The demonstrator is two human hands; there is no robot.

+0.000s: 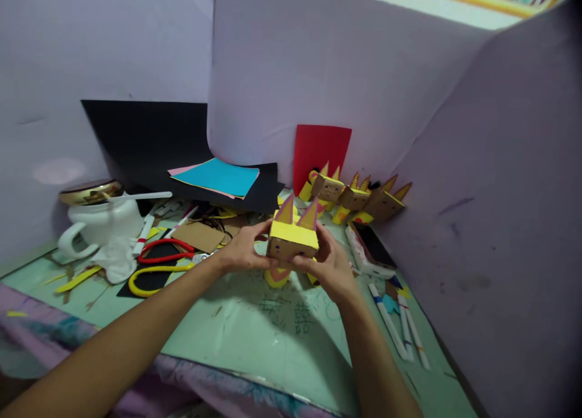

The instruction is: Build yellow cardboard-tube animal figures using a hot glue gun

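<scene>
My two hands, left [248, 248] and right [333, 263], pinch one yellow-topped cardboard figure with two pointed ears [294, 239].

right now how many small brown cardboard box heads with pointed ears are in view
4: the yellow-topped head held between the left hand and right hand, plus a row beyond it: leftmost head, middle head, rightmost head. More could be hidden behind these.

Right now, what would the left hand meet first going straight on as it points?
The left hand touches the yellow-topped cardboard box, so that comes first; beyond it, probably the right hand, though depth is unclear.
</scene>
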